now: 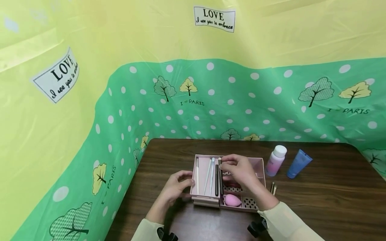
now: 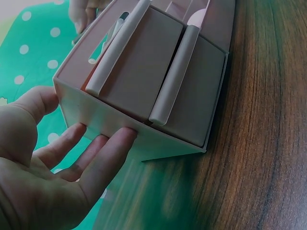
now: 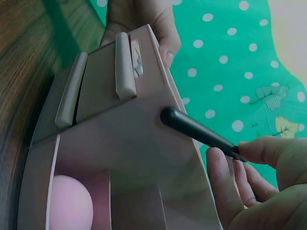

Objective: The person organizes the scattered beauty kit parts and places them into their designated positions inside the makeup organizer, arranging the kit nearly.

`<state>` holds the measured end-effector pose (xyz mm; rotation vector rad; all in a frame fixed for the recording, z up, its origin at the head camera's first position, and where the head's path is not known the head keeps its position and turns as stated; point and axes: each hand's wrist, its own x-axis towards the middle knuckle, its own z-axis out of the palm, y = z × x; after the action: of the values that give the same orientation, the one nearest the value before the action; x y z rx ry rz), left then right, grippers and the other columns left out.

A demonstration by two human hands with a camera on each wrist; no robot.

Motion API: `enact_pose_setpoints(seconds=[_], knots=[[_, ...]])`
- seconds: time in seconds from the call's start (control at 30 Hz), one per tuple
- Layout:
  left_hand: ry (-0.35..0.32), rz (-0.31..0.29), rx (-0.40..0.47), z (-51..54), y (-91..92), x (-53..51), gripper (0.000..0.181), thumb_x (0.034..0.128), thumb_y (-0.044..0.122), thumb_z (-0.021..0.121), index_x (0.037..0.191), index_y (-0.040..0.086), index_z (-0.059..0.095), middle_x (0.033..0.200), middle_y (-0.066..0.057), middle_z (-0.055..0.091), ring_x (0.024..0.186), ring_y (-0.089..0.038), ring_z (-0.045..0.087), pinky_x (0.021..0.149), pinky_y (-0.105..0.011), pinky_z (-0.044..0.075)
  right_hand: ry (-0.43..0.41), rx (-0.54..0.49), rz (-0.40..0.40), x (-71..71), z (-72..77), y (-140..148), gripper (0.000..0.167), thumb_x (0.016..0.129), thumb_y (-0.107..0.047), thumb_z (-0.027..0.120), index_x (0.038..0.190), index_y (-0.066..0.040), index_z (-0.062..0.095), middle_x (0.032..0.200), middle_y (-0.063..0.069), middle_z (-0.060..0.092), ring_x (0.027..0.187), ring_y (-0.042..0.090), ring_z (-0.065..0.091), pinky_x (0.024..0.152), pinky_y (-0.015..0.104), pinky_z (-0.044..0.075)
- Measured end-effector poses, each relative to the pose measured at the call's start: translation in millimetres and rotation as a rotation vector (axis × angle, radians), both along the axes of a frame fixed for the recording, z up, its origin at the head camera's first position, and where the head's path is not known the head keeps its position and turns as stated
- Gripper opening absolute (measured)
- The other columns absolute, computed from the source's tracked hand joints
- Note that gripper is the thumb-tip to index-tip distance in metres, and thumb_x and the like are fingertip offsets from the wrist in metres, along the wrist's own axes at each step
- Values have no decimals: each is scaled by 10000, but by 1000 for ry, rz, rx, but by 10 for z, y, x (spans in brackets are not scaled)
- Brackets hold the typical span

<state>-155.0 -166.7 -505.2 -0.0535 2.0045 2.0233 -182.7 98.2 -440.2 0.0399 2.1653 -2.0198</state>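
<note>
A pink makeup organizer [image 1: 208,199] stands on the table, with two drawers [image 2: 136,62] facing front. Fingers of my left hand [image 1: 176,187] press against its left side wall, the thumb at the edge. My right hand [image 1: 239,170] pinches a dark-handled makeup brush [image 3: 201,132] by one end, over the line between the raised left section and the lower right section. Another dark brush [image 1: 216,180] and several pale, slim brushes [image 1: 197,175] lie in the top tray. A pink makeup sponge [image 1: 233,200] sits in a front compartment on the right.
Right of the organizer stand a pink-and-white bottle [image 1: 275,160] with a white cap and a blue tube [image 1: 299,164]. A small gold-and-dark item [image 1: 273,188] is partly hidden near my right forearm. Green and yellow printed cloth [image 1: 211,117] hangs behind the wooden table [image 1: 325,194].
</note>
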Motion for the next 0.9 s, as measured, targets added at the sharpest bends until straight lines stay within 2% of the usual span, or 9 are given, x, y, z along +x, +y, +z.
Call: enact_pose_setpoints(seconds=[0.23,0.43,0.6,0.9], knots=[[4,-5,-3,5,-6,-3,488,892,138,719,1340,-16,601,1217,-157,620,951,-192,662,716,-434,645,-3,-8,11,-20,1,-169,352,864,16,712,1204,88,656,983,161,706,781,193,696,648,379,649],[12,-9,-8,8,-8,3,485,900,133,715,1345,-21,596,1230,-159,620,947,-185,659,712,-448,644,-12,-9,17,-45,-5,-303,334,864,26,712,1191,81,664,1006,178,696,763,203,703,659,389,651],[12,-7,-8,13,-4,7,484,894,133,716,1340,-16,599,1229,-157,625,956,-203,664,714,-459,643,-17,18,5,-58,-13,-418,324,859,10,725,1178,49,685,1038,198,698,719,225,707,642,380,649],[9,-15,13,2,-5,-6,490,893,136,712,1344,-16,594,1235,-160,624,970,-234,668,746,-473,642,-9,80,-21,-100,-55,-613,300,856,16,732,1152,33,690,988,171,685,641,242,698,629,385,647]])
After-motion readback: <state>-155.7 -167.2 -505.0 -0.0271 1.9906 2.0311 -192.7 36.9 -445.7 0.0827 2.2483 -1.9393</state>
